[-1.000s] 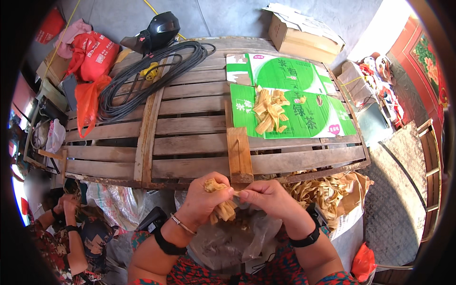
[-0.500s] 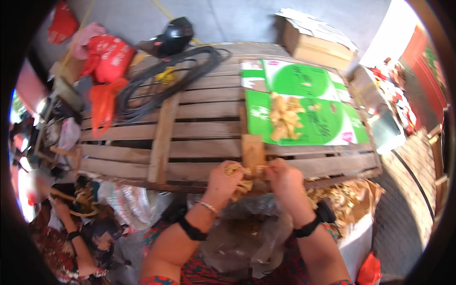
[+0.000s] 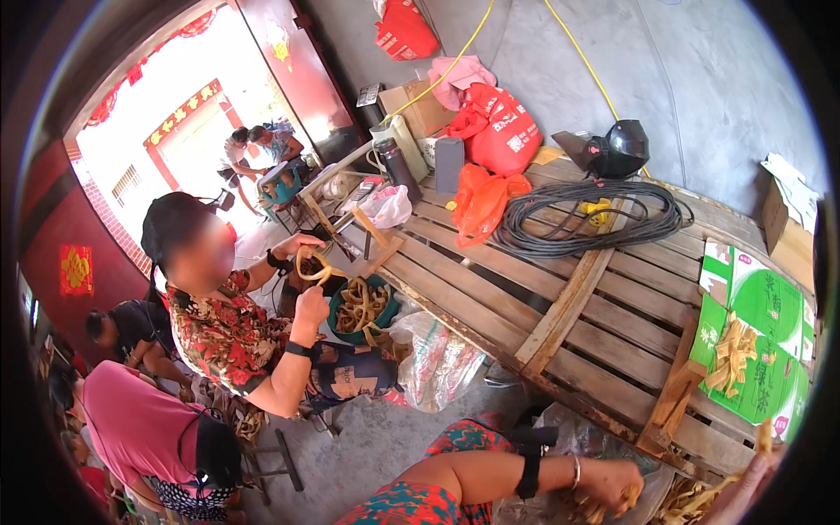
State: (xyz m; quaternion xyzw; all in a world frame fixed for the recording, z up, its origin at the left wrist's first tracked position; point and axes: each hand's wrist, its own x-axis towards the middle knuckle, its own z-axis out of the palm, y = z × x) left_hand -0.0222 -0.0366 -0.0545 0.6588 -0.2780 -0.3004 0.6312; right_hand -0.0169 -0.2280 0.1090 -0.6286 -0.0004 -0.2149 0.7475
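Note:
My left hand (image 3: 611, 486) is closed low at the table's front edge, over a clear plastic bag (image 3: 560, 429). Tan strip ends (image 3: 591, 511) poke out under its fingers. At the lower right rim my right hand (image 3: 744, 490) pinches a short tan strip (image 3: 764, 435) that points upward; part of this hand is cut off. Between the hands and the table lie loose tan strips (image 3: 691, 505). A small wooden block (image 3: 675, 394) is fixed at the slatted table's front edge. Beyond it, a pile of tan strips (image 3: 733, 354) rests on green flattened cardboard (image 3: 770, 385).
The slatted wooden table (image 3: 490, 297) carries a coil of black cable (image 3: 586, 219), a dark visor helmet (image 3: 617, 150) and red bags (image 3: 499, 131). To the left a co-worker (image 3: 227, 332) holds a tan loop (image 3: 313, 267) beside a green basin (image 3: 360, 306) of strips. Other people sit behind.
My view has swung left, bringing the co-worker and doorway into sight. Both hands have moved off the wooden block; the left is lower over the plastic bag, and they are farther apart.

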